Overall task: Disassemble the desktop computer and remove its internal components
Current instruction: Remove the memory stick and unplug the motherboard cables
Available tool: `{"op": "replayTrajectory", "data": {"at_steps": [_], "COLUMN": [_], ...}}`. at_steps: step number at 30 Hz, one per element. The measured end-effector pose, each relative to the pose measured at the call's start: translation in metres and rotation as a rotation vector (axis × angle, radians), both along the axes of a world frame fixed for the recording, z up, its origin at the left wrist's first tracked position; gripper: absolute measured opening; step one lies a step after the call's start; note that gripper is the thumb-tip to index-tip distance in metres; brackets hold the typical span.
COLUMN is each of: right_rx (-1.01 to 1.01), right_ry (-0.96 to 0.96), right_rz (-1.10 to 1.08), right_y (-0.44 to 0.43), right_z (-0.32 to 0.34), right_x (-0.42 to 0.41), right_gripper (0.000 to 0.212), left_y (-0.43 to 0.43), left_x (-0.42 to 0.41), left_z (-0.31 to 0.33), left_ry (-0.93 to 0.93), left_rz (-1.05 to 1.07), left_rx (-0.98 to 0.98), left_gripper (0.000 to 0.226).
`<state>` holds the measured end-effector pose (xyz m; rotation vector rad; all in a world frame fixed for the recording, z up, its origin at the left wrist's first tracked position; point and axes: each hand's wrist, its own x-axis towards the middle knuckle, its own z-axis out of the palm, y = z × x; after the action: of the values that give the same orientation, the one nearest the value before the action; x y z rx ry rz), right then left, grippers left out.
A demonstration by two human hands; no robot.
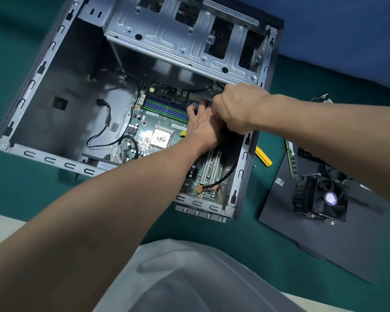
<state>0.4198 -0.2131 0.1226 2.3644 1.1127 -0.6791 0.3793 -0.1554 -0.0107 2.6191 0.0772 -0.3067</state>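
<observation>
The open grey computer case (38, 70) lies on its side with the green motherboard (158, 122) inside. Both hands reach into the case's right side, beside the blue and green memory slots (164, 108). My left hand (204, 127) lies low over the board, its thumb next to a small blue round part (195, 105); its fingertips are hidden under the other hand. My right hand (236, 106) is curled into a fist just above it, at the end of a black cable (198, 89) that runs under the drive cage (178, 41). The bare processor socket (161, 138) shines left of the hands.
A yellow tool handle (264, 158) lies outside the case's right wall. Further right, a dark side panel (302, 228) carries a heatsink with fan (322, 197), a memory stick (291, 158) beside it. Loose black cables (104, 129) lie in the case's left half. Green mat underneath.
</observation>
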Motion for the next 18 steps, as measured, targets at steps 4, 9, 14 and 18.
{"op": "replayTrajectory", "data": {"at_steps": [4, 9, 14, 18], "right_rx": [0.016, -0.003, -0.026, -0.022], "right_ry": [0.007, 0.032, 0.029, 0.018], "right_rz": [-0.014, -0.007, 0.02, 0.039], "right_y": [0.0, -0.002, -0.003, -0.002], "right_z": [0.0, 0.002, 0.003, 0.001], "right_x": [0.0, 0.004, 0.007, 0.005], "right_gripper": [0.014, 0.015, 0.007, 0.011], "left_y": [0.002, 0.005, 0.008, 0.011], "left_x": [0.002, 0.005, 0.01, 0.014], "left_z": [0.0, 0.001, -0.003, -0.003], "left_ry": [-0.002, 0.024, 0.084, 0.107], "left_rz": [-0.001, 0.024, 0.049, 0.098], "left_rx": [-0.025, -0.085, -0.057, -0.094], "left_gripper": [0.037, 0.034, 0.039, 0.06]}}
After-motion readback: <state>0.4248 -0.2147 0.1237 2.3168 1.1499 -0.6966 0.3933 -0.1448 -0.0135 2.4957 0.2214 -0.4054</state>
